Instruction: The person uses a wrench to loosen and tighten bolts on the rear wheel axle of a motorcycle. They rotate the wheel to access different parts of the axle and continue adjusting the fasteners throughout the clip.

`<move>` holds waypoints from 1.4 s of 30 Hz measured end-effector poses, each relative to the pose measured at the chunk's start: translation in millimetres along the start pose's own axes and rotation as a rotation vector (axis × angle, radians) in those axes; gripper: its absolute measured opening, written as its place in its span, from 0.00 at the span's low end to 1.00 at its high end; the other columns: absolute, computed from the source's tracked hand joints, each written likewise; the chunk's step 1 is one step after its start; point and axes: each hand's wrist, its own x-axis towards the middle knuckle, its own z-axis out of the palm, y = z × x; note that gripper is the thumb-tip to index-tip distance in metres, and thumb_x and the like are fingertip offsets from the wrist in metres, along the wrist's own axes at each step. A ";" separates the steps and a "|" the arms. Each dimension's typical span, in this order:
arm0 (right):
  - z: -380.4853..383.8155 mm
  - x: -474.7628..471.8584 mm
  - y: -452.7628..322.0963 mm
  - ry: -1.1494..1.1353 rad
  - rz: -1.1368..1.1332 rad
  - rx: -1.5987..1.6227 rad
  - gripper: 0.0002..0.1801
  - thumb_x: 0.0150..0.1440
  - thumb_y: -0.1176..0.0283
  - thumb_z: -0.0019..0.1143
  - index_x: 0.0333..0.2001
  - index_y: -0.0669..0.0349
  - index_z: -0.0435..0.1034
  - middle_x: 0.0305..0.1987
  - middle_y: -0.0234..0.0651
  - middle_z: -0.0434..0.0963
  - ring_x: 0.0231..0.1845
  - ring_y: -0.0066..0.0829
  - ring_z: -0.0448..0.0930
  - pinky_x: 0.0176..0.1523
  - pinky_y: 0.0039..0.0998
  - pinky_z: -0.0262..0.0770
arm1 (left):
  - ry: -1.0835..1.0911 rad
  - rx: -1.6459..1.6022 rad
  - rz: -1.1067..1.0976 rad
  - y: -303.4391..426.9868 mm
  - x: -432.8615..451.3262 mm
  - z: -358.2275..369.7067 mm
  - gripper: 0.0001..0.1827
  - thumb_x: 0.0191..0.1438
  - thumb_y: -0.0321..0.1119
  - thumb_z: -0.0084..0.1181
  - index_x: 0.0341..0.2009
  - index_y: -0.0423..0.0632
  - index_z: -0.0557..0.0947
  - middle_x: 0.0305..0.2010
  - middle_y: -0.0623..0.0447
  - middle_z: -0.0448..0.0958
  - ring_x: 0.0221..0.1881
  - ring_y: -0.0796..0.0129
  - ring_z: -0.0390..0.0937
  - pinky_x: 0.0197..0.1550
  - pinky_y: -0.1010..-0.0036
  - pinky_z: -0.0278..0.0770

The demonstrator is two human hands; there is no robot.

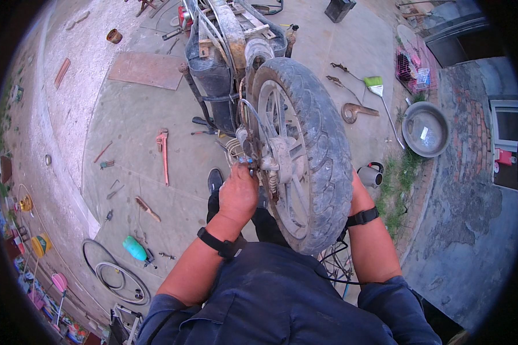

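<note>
A worn black tyre (328,151) on a dusty spoked alloy wheel (280,108) stands upright in front of me, at the end of a stripped electric scooter or motorcycle frame (231,34). My left hand (239,194) is at the wheel's left side with its fingers curled on a small metal part (251,172) by the hub (285,155). Blue shows just above those fingertips; the fingers hide most of the part. Cables and a coil spring (273,183) lie close to the hub. My right hand (357,194) is against the tyre's right side, its fingers hidden behind the rubber.
Left on the concrete are a red pipe wrench (162,155), a wire brush (147,208), a green bottle (134,248) and a coiled hose (121,280). To the right are a metal jug (370,176), a broom (374,85), a basin (426,129) and a wall (466,215).
</note>
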 end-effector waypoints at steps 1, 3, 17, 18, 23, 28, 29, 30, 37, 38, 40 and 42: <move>1.2 -0.3 0.1 0.006 0.006 0.014 0.13 0.64 0.77 0.52 0.52 0.65 0.75 0.44 0.33 0.84 0.38 0.21 0.83 0.44 0.24 0.81 | 0.008 0.006 -0.005 1.6 -0.3 -0.4 0.15 0.59 0.33 0.54 0.47 0.40 0.72 0.42 0.37 0.75 0.37 0.38 0.77 0.37 0.49 0.76; 0.7 0.7 0.1 0.017 0.014 0.020 0.13 0.64 0.76 0.53 0.51 0.65 0.76 0.43 0.32 0.84 0.37 0.20 0.83 0.43 0.23 0.80 | -0.028 0.000 -0.033 4.1 -0.1 -2.1 0.14 0.60 0.33 0.53 0.47 0.39 0.72 0.42 0.36 0.75 0.37 0.37 0.77 0.38 0.48 0.76; -13.5 18.3 10.5 -0.004 -0.051 -0.072 0.11 0.66 0.68 0.55 0.44 0.65 0.76 0.38 0.29 0.82 0.34 0.16 0.80 0.40 0.22 0.76 | -0.188 -0.344 0.033 -1.6 14.1 -44.2 0.16 0.57 0.35 0.63 0.42 0.36 0.75 0.34 0.35 0.78 0.33 0.40 0.77 0.34 0.56 0.76; -14.0 18.9 10.8 -0.010 -0.049 -0.072 0.11 0.66 0.68 0.55 0.44 0.65 0.76 0.38 0.29 0.82 0.34 0.16 0.80 0.40 0.21 0.76 | -0.196 -0.359 0.034 -4.0 16.0 -45.1 0.16 0.57 0.36 0.63 0.41 0.36 0.76 0.32 0.38 0.78 0.31 0.43 0.78 0.33 0.58 0.76; -31.1 31.5 19.7 -0.029 -0.033 -0.094 0.11 0.66 0.69 0.54 0.44 0.64 0.76 0.38 0.29 0.82 0.34 0.16 0.80 0.40 0.21 0.76 | -0.515 -0.869 -0.430 10.2 16.3 -62.2 0.16 0.61 0.40 0.61 0.38 0.38 0.76 0.25 0.52 0.75 0.21 0.68 0.74 0.26 0.71 0.73; -6.4 11.6 5.0 0.037 -0.029 -0.090 0.10 0.66 0.71 0.53 0.44 0.64 0.76 0.38 0.28 0.82 0.34 0.17 0.80 0.39 0.21 0.76 | -0.706 -1.033 -0.599 5.1 16.9 -77.4 0.16 0.64 0.41 0.58 0.35 0.40 0.76 0.25 0.57 0.73 0.19 0.78 0.70 0.23 0.75 0.69; -4.1 10.6 4.5 0.038 -0.033 -0.081 0.09 0.65 0.71 0.53 0.44 0.64 0.76 0.38 0.28 0.82 0.34 0.17 0.80 0.39 0.21 0.76 | -0.673 -0.965 -0.533 1.7 14.4 -76.3 0.16 0.63 0.41 0.59 0.35 0.40 0.76 0.24 0.55 0.74 0.20 0.74 0.72 0.24 0.73 0.70; -2.4 8.8 3.1 0.042 -0.040 -0.072 0.09 0.65 0.72 0.53 0.45 0.64 0.76 0.38 0.28 0.82 0.34 0.17 0.80 0.39 0.21 0.76 | -0.642 -0.898 -0.463 -2.8 9.4 -70.9 0.16 0.63 0.41 0.60 0.35 0.40 0.76 0.24 0.54 0.74 0.20 0.70 0.73 0.25 0.72 0.71; -5.2 9.9 5.8 0.024 -0.041 -0.067 0.09 0.64 0.72 0.54 0.45 0.64 0.76 0.38 0.28 0.82 0.34 0.16 0.80 0.39 0.22 0.77 | -0.194 -0.197 0.212 -20.4 14.7 -54.9 0.14 0.55 0.34 0.65 0.38 0.38 0.77 0.33 0.41 0.77 0.31 0.47 0.79 0.36 0.62 0.78; -5.2 9.6 5.3 0.028 -0.035 -0.075 0.09 0.64 0.72 0.54 0.45 0.64 0.76 0.38 0.28 0.82 0.34 0.16 0.80 0.39 0.22 0.77 | -0.201 -0.183 0.217 -22.0 15.3 -54.0 0.14 0.54 0.34 0.64 0.39 0.39 0.77 0.35 0.40 0.77 0.34 0.44 0.78 0.38 0.60 0.78; -10.0 12.5 7.6 0.021 -0.029 -0.071 0.09 0.64 0.72 0.54 0.45 0.65 0.76 0.38 0.29 0.82 0.34 0.16 0.80 0.39 0.22 0.77 | -0.215 -0.155 0.230 -25.9 16.5 -52.3 0.14 0.53 0.33 0.64 0.41 0.40 0.78 0.39 0.39 0.76 0.38 0.39 0.76 0.41 0.56 0.77; -10.7 12.2 8.0 0.019 -0.025 -0.057 0.10 0.64 0.72 0.55 0.45 0.65 0.76 0.38 0.29 0.82 0.34 0.16 0.80 0.39 0.22 0.77 | -0.223 -0.053 0.239 -28.2 19.1 -53.3 0.14 0.53 0.32 0.63 0.43 0.41 0.78 0.40 0.41 0.75 0.37 0.40 0.77 0.40 0.55 0.77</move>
